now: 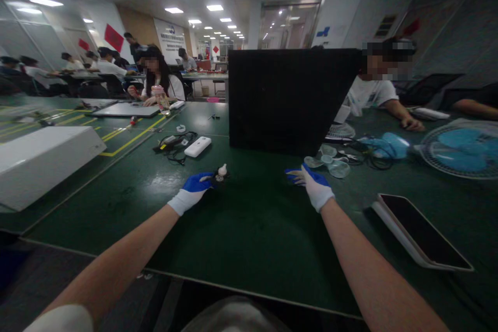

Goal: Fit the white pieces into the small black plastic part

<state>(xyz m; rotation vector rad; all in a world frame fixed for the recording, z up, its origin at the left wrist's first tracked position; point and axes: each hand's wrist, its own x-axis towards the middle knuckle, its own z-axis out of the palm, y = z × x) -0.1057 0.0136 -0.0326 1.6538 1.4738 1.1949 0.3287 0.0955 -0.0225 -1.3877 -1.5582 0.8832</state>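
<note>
Person's bare forearms (120,249) cross desk's (249,238) near edge, angled inward. Left gloved hand (196,183) pinching, fingers curled. Right gloved hand (312,181) loosely open, fingers pointing inward.

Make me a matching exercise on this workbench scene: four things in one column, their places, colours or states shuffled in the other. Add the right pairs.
Things
1. Left hand
2. Right hand
3. Large black object
4. Fan blades

Descriptions
A. Light blue, at the far right
B. Open, with nothing visibly in it
C. Standing upright beyond both hands
D. Holding a small black-and-white part

Right pairs: 1-D, 2-B, 3-C, 4-A
</note>
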